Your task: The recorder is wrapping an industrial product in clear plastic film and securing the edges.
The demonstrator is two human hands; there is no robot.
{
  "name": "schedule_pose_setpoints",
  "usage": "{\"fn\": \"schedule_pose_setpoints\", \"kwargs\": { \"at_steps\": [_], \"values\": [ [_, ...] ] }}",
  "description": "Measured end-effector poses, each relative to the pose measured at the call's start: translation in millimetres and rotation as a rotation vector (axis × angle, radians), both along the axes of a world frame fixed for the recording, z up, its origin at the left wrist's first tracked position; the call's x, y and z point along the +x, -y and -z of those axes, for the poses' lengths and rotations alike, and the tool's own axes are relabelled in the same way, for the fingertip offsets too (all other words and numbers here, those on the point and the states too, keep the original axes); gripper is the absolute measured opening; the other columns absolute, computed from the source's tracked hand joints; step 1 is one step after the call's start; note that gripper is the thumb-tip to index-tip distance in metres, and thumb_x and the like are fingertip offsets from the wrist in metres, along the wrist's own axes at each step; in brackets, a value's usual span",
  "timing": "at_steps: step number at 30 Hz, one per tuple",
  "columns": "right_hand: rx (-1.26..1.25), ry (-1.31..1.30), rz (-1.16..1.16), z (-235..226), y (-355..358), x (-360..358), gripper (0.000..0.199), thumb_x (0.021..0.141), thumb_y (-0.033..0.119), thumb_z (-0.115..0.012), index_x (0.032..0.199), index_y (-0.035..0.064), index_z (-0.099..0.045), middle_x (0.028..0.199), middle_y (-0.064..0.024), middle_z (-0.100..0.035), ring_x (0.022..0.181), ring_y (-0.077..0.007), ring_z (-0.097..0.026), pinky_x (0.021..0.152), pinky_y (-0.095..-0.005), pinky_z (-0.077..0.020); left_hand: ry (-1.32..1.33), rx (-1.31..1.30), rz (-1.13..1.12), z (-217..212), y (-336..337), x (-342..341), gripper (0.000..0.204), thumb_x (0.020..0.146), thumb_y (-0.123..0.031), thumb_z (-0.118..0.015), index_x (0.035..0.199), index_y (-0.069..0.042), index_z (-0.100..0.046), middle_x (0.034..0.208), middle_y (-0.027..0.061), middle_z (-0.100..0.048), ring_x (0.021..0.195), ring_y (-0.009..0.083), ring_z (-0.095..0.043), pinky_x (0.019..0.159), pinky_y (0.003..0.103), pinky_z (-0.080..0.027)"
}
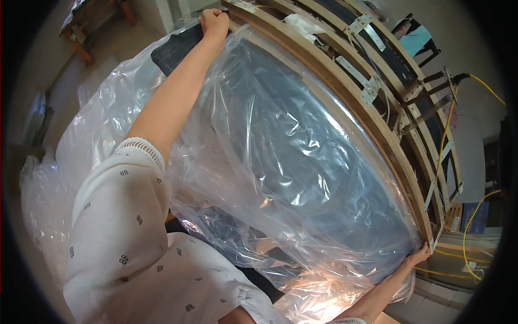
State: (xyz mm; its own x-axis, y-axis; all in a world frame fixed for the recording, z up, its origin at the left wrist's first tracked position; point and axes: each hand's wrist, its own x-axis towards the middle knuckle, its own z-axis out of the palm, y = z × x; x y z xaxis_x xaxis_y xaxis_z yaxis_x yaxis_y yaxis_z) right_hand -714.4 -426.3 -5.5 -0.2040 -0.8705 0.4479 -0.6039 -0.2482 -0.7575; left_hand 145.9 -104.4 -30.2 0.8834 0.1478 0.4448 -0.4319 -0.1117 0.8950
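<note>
**Two hands at opposite ends of a wooden frame beside a clear plastic sheet**

The sheet spreads wrinkled across the middle of the picture, with a dark surface showing through it; the frame curves along its right side. At top centre the left hand has its grip curled together at the frame's upper end, though I cannot tell what it pinches. Black material lies just beside that forearm. At lower right the right hand touches the frame's lower corner; whether its grip is closed I cannot tell. Metal brackets and a yellow cable show at upper right.
</note>
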Motion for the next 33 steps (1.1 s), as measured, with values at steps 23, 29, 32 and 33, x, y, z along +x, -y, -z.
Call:
{"fn": "schedule_pose_setpoints", "kwargs": {
  "at_steps": [23, 29, 32, 33],
  "values": [
    [-0.071, -0.977, 0.116, -35, -151, 5, 0.048, 0.093, 0.037, -0.04, 0.119, -0.0029, -0.046, 0.117, -0.0227, -0.048, 0.11, -0.0381, -0.045, 0.092, -0.0408, -0.0369, -0.062, -0.006, 0.732, -93, -110, -95, 0.024, 0.093, -0.029, -0.045, 0.089, -0.008, -0.055, 0.074, -0.0077, -0.045, 0.061, 0.0032, -0.033, 0.057, 0.019, -0.029],
    [0.117, -0.87, 0.098, -8, -159, -41, 0.055, 0.093, 0.037, -0.036, 0.131, -0.0028, -0.034, 0.135, -0.0223, -0.036, 0.125, -0.0361, -0.032, 0.103, -0.0389, -0.027, -0.056, -0.23, 1.022, -107, -163, -115, 0.021, 0.092, -0.02, -0.045, 0.103, -0.007, -0.058, 0.063, -0.0078, -0.037, 0.058, 0.0028, -0.032, 0.054, 0.019, -0.027],
    [0.095, -0.853, 0.064, -1, -152, -45, 0.055, 0.093, 0.037, -0.036, 0.131, -0.0028, -0.035, 0.135, -0.022, -0.036, 0.125, -0.0357, -0.033, 0.103, -0.0389, -0.027, -0.096, -0.295, 1.037, -114, -179, -119, 0.02, 0.091, -0.019, -0.047, 0.103, -0.007, -0.058, 0.06, -0.0071, -0.034, 0.055, 0.0038, -0.03, 0.052, 0.02, -0.025],
    [0.091, -0.854, 0.059, -1, -155, -46, 0.055, 0.093, 0.037, -0.036, 0.131, -0.0028, -0.035, 0.134, -0.0219, -0.036, 0.124, -0.0356, -0.033, 0.103, -0.0388, -0.027, -0.136, -0.34, 1.087, -114, -182, -120, 0.02, 0.09, -0.019, -0.047, 0.103, -0.007, -0.058, 0.059, -0.0067, -0.034, 0.054, 0.0041, -0.029, 0.052, 0.021, -0.025]
  ]
}}
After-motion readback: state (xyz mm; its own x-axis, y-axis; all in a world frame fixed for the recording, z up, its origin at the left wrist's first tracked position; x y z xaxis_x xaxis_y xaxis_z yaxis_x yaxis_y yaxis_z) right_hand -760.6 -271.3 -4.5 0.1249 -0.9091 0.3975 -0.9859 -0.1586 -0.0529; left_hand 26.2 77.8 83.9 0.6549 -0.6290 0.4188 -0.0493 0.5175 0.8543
